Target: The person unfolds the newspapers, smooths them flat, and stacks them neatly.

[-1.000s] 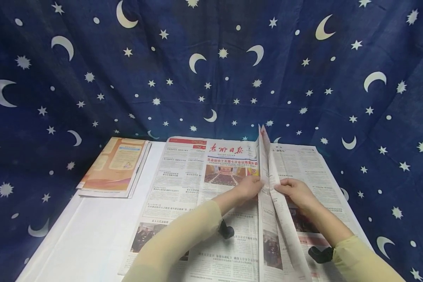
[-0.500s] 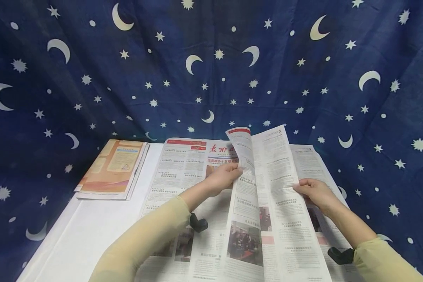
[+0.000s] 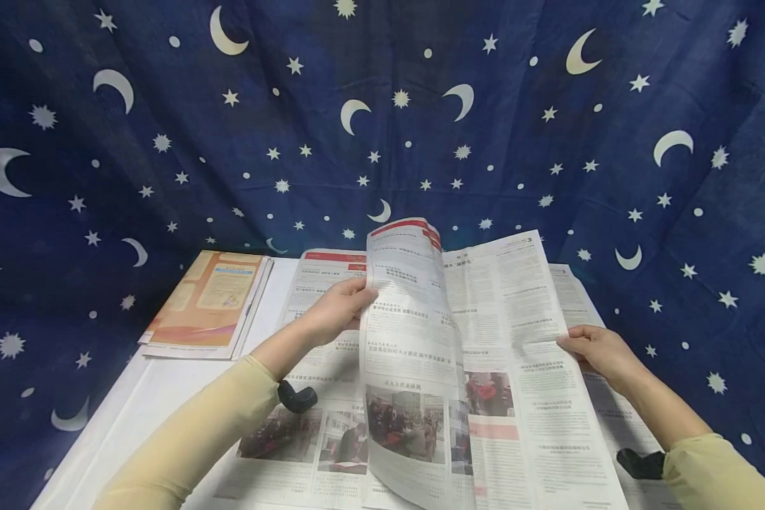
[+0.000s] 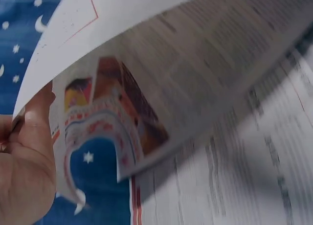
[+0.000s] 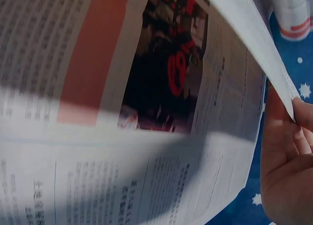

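In the head view an opened newspaper (image 3: pixel 503 312) is lifted by both hands, its left page (image 3: pixel 401 354) curling upward and its right page spread flatter. My left hand (image 3: pixel 334 308) pinches the left page's outer edge. At the right page's outer edge, my right hand (image 3: pixel 605 358) pinches the paper between thumb and fingers. Both wrist views show this grip: the left hand (image 4: pixel 29 161) at the sheet's edge, the right hand (image 5: pixel 288 161) with its thumb over the paper. Beneath lies more spread newspaper (image 3: pixel 312 361), partly hidden by the raised pages.
An orange-covered stack of booklets or folded papers (image 3: pixel 197 312) lies at the table's back left. The white table (image 3: pixel 134 418) shows along the left side. A dark blue curtain (image 3: pixel 293 127) with moons and stars hangs behind.
The pages, held close together one second ago, are now spread wide. My left hand has moved left and slightly up with its page, my right hand further right with the other.
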The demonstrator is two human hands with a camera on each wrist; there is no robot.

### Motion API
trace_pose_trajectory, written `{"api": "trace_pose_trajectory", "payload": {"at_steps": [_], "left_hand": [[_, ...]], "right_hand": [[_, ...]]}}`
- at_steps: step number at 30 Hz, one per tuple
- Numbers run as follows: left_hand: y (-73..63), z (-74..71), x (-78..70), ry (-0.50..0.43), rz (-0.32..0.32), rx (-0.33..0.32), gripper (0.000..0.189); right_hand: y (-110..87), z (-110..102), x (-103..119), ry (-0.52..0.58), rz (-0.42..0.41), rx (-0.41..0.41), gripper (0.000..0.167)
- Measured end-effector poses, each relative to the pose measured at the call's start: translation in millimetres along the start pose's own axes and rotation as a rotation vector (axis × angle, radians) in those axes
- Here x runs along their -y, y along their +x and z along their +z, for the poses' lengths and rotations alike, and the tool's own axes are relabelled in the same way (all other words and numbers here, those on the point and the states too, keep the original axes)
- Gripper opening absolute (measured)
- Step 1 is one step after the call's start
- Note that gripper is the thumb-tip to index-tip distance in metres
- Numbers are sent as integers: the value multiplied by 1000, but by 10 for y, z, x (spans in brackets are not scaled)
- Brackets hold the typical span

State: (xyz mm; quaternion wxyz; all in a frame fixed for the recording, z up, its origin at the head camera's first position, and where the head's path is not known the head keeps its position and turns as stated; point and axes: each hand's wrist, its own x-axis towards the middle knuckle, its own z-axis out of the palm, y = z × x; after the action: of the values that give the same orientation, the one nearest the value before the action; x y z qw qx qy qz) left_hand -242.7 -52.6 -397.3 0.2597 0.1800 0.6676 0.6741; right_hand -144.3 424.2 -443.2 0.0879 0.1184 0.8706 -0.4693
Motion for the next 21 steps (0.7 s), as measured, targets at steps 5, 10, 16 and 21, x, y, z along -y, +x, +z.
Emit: {"api": "trace_pose_trajectory", "payload": {"at_steps": [5, 10, 16, 21], "left_hand": [[-147, -294, -18, 15, -19, -58, 39], [-300, -596, -31, 71, -36, -96, 40], [-454, -940, -10, 88, -83, -143, 45], [-567, -1126, 47, 136, -105, -172, 49]], "right_hand": [[2, -98, -84, -18, 13, 12, 45], [8, -182, -138, -27, 36, 43, 44], [19, -281, -141, -91, 54, 46, 43], [31, -373, -164, -141, 69, 40, 42]]}}
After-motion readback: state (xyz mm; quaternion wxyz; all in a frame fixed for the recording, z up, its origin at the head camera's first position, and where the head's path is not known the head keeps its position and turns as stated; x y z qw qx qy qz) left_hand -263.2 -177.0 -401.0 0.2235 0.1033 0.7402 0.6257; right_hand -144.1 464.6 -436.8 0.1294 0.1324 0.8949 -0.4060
